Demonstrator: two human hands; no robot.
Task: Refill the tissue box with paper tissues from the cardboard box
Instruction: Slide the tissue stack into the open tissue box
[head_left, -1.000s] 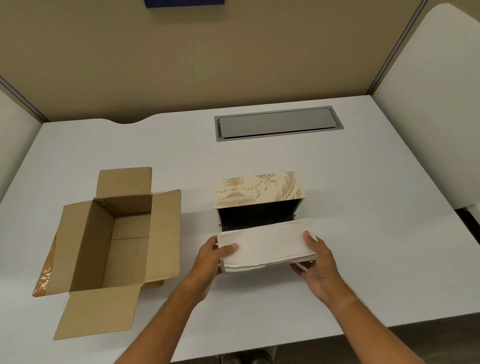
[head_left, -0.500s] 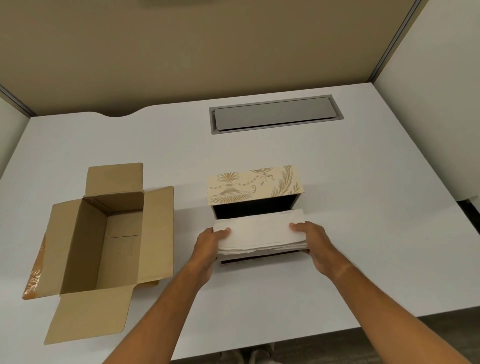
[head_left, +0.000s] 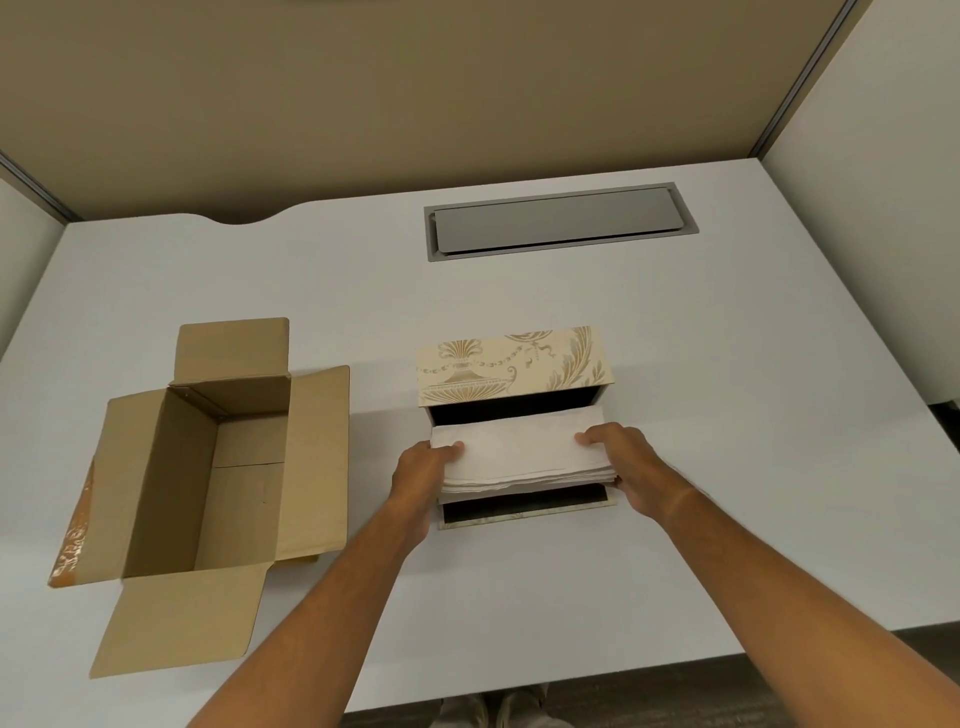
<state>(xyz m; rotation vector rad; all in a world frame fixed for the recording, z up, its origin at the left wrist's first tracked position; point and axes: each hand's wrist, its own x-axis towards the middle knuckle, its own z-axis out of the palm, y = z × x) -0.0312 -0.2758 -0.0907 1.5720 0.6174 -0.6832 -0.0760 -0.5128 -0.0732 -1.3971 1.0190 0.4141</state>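
On the desk, the cardboard box stands to the left with its flaps spread open, well apart from the tissue box, which sits near the middle. A stack of tissues lies over the open tissue box, between the left hand at its left end and the right hand at its right end. Behind the tissue box, farther back on the desk, a cable hatch is set into the surface. Partition walls stand behind the desk and at both sides.
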